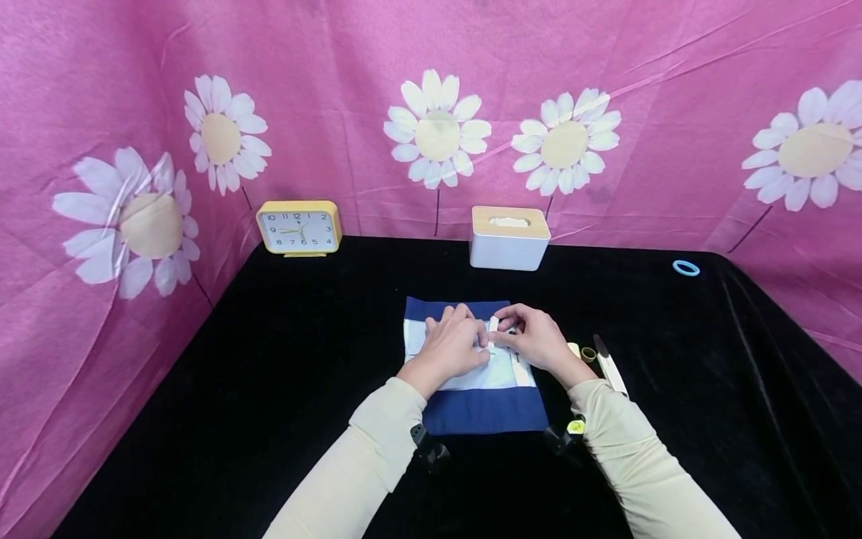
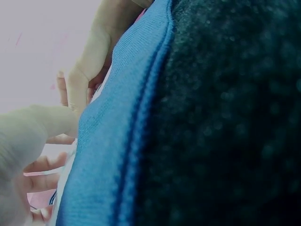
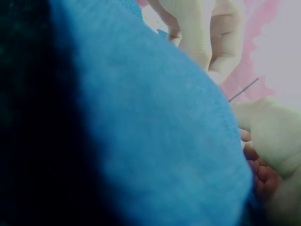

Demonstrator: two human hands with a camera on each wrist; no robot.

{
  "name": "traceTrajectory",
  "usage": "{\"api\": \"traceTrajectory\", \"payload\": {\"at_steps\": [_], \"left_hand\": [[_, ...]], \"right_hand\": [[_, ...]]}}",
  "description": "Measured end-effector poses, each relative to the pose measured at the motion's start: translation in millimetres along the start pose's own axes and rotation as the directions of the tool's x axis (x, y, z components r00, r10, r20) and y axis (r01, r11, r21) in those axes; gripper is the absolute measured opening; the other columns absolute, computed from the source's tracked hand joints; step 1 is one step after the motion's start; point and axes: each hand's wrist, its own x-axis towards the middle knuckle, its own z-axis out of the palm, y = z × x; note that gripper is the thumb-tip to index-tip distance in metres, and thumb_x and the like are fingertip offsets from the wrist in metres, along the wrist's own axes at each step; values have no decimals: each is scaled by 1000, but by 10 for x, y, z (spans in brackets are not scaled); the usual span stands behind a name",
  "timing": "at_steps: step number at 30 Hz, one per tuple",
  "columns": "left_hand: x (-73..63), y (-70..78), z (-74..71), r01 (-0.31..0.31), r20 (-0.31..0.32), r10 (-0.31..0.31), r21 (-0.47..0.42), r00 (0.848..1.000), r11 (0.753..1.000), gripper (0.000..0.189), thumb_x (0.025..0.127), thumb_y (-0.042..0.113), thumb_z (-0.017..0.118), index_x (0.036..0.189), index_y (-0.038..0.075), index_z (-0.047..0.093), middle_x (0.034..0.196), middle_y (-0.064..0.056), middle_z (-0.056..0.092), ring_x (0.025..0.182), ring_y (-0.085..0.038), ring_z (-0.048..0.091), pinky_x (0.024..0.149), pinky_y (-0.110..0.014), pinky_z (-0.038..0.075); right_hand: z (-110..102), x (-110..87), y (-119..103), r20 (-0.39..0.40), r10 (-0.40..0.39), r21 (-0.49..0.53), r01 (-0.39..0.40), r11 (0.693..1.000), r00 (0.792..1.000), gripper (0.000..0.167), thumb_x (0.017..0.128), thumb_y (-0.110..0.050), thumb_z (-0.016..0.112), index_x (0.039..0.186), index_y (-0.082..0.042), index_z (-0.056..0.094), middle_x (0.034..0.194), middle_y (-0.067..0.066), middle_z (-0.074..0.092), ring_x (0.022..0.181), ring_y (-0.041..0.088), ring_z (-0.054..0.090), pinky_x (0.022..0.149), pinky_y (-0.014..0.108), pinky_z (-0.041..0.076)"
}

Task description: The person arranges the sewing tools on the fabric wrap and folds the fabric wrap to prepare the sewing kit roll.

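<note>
A navy and white cloth lies flat on the black table, navy bands at its near and far edges and white across the middle. My left hand rests on the white part, its fingers spread and touching the fabric. Between thumb and fingers of my right hand is a small white strip, pinched over the cloth beside the left fingertips. Another pale strip lies on the white band at the right. Both wrist views show the near navy edge close up, with the left hand and right hand partly hidden behind it.
Right of the cloth lie a knife with a pale handle, a small ring-shaped roll and a whitish piece partly behind the right wrist. Farther back stand a yellow clock, a tissue box and a blue ring.
</note>
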Motion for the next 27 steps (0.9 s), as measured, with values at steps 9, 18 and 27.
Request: {"api": "traceTrajectory", "payload": {"at_steps": [9, 18, 27], "left_hand": [[-4, -6, -6, 4, -8, -4, 7, 1000, 1000, 9, 89, 28, 75, 84, 22, 71, 116, 0, 59, 109, -21, 48, 87, -43, 34], [4, -26, -19, 34, 24, -34, 0, 999, 999, 14, 89, 33, 77, 80, 24, 72, 106, 2, 60, 105, -19, 48, 87, -42, 36], [-7, -67, -61, 44, 43, -41, -81, 998, 996, 14, 90, 34, 77, 80, 25, 76, 104, 3, 58, 105, -18, 45, 86, -39, 32]], "right_hand": [[2, 1, 3, 12, -42, 1, 42, 999, 999, 32, 85, -24, 82, 109, -6, 73, 88, 5, 72, 71, 15, 48, 65, 24, 35], [3, -19, 20, 32, -106, 36, 105, 994, 994, 28, 83, -20, 83, 107, -7, 76, 86, 4, 71, 68, 12, 47, 62, 23, 36], [-12, -3, 33, 53, -149, 48, 147, 988, 987, 29, 83, -17, 82, 109, -5, 76, 88, 6, 71, 68, 11, 48, 61, 22, 36]]}}
